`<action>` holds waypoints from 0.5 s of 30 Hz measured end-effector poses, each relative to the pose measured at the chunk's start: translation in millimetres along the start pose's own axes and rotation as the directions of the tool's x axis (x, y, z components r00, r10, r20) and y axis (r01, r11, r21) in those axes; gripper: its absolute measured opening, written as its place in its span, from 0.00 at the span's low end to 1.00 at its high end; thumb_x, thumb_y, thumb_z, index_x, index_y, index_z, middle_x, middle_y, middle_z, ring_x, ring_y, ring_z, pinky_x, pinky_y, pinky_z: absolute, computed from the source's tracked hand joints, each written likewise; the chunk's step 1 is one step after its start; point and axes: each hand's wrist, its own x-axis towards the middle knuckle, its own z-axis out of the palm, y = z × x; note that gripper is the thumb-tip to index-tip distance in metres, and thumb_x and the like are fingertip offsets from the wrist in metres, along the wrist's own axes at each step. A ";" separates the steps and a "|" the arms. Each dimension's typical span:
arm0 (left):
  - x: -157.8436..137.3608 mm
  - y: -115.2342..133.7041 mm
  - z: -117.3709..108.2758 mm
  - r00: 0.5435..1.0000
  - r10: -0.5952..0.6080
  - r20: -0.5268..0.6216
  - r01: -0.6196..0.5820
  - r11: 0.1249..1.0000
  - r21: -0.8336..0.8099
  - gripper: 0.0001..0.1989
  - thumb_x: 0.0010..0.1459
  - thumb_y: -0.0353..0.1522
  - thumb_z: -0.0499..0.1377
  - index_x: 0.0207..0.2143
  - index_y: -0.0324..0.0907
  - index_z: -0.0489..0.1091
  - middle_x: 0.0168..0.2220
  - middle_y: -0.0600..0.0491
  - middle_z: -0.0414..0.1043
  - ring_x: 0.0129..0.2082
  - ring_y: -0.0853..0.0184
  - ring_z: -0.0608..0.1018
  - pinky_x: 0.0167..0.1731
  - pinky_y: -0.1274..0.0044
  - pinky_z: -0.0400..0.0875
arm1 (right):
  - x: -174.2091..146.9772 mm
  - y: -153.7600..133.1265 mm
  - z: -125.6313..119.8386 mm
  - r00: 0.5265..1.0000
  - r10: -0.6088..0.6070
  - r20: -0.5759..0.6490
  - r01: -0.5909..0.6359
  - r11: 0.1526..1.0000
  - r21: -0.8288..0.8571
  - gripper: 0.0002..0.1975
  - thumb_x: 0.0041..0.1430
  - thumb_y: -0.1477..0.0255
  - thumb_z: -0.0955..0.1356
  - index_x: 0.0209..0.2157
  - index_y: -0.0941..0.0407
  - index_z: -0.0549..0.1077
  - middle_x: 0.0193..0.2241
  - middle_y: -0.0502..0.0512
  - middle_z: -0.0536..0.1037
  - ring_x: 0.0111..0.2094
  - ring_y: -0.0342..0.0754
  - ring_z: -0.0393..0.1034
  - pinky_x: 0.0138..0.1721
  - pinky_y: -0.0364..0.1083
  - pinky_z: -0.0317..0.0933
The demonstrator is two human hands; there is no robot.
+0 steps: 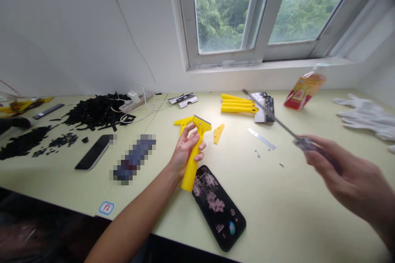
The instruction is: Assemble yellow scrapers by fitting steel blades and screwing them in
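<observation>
My left hand [187, 150] is closed around the handle of a yellow scraper [194, 160], whose head with a metal edge and small screws points away from me. Behind it lies another yellow scraper [182, 122]. In my right hand [336, 168] is a screwdriver [285, 126], its long shaft pointing up and left, blurred by motion and apart from the scraper. Between the hands, on the table, are a loose yellow scraper plate [219, 134], a flat metal blade [261, 139] and several small screws [258, 155].
A phone [220, 213] lies in front of me, partly under the scraper handle; another phone [95, 153] is at left. Behind are yellow handles [236, 104], printed cards [263, 109], an orange bottle [304, 90], white gloves [364, 115], black pieces [92, 111] and a power strip [135, 102].
</observation>
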 end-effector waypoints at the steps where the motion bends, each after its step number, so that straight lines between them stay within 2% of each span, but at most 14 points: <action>1: 0.6 0.4 -0.5 1.000 0.010 -0.008 -0.010 1.000 -0.002 0.19 0.55 0.28 0.64 0.47 0.52 0.64 0.43 0.55 0.62 0.24 0.77 0.69 0.13 0.89 0.58 | 13.7 -13.7 8.0 0.997 -0.054 0.049 0.054 0.999 0.004 0.18 0.65 0.62 0.65 0.54 0.51 0.71 0.21 0.49 0.72 0.15 0.42 0.61 0.17 0.42 0.58; 3: 1.0 1.4 -1.3 0.999 0.024 -0.023 -0.025 1.000 -0.007 0.18 0.55 0.28 0.64 0.46 0.51 0.64 0.43 0.55 0.62 0.24 0.77 0.69 0.12 0.89 0.58 | 29.2 -29.4 23.9 0.984 -0.154 0.088 0.151 0.988 0.039 0.17 0.65 0.63 0.65 0.53 0.52 0.73 0.21 0.48 0.73 0.14 0.39 0.59 0.16 0.41 0.57; 5: 0.6 2.1 -2.2 0.999 0.036 -0.029 -0.037 0.999 -0.009 0.18 0.56 0.29 0.64 0.46 0.51 0.64 0.43 0.55 0.61 0.24 0.77 0.69 0.12 0.89 0.59 | 30.2 -29.5 36.5 0.971 -0.216 0.103 0.209 0.975 0.077 0.16 0.65 0.64 0.66 0.52 0.52 0.74 0.25 0.49 0.77 0.14 0.38 0.60 0.16 0.40 0.57; 10: -2.0 2.0 -3.0 0.998 0.056 0.010 -0.056 0.998 0.007 0.15 0.57 0.29 0.63 0.45 0.51 0.65 0.45 0.54 0.60 0.25 0.77 0.69 0.12 0.89 0.59 | 12.0 -8.9 45.8 0.971 -0.193 0.138 0.184 0.980 0.075 0.17 0.63 0.64 0.68 0.53 0.51 0.74 0.34 0.52 0.81 0.19 0.39 0.68 0.15 0.38 0.55; 15: -3.7 0.1 1.6 0.998 0.034 0.044 -0.035 0.999 0.023 0.14 0.58 0.29 0.62 0.45 0.51 0.66 0.47 0.54 0.61 0.25 0.78 0.69 0.12 0.89 0.59 | 11.0 -12.1 46.3 0.969 -0.202 0.144 0.188 0.977 0.105 0.17 0.63 0.65 0.68 0.53 0.51 0.74 0.33 0.51 0.80 0.18 0.38 0.66 0.18 0.38 0.59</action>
